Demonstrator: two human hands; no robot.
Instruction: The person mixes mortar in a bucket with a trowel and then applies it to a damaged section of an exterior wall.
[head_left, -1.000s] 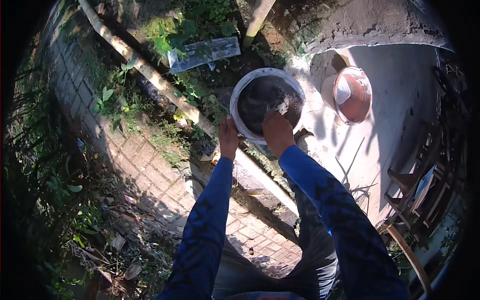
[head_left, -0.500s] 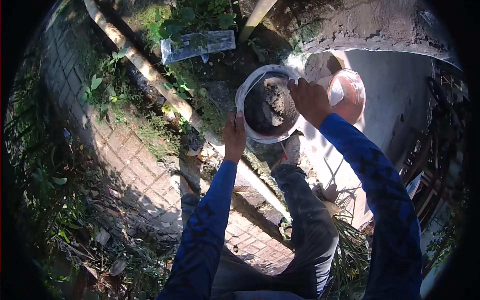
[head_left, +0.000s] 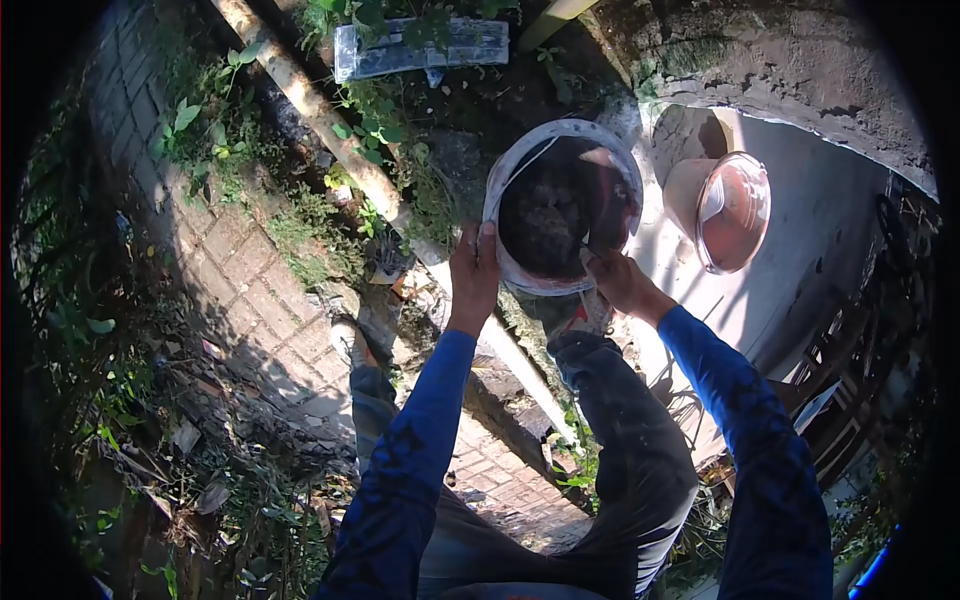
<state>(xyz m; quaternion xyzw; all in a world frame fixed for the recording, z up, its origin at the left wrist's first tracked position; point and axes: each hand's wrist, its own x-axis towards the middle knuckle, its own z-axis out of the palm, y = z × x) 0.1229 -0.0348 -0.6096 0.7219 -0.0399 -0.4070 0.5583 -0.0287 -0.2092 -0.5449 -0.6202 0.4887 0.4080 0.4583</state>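
A round bucket [head_left: 632, 180] with a pale, smeared rim stands in front of me, with dark, wet-looking material in its shaded inside. My left hand [head_left: 474, 277] grips the bucket's left rim, thumb up along the edge. At the lower right of the rim is my right hand [head_left: 617, 284], its fingers closed; they pinch the rim or a thin pale thing beside it, too small to make out. A second, reddish bucket [head_left: 738, 212] lies tilted to the right, apart from both hands.
A long pale pole [head_left: 345, 158] runs diagonally past the bucket on the left. A whitish board [head_left: 425, 50] lies among plants at the top. Brick paving [head_left: 262, 300] is at the left, a rough wall edge [head_left: 780, 65] at the upper right. My legs are below.
My right hand has moved down along the rim from the upper right to the lower right. The bucket looks larger and its inside is now more shaded. The view has shifted slightly.
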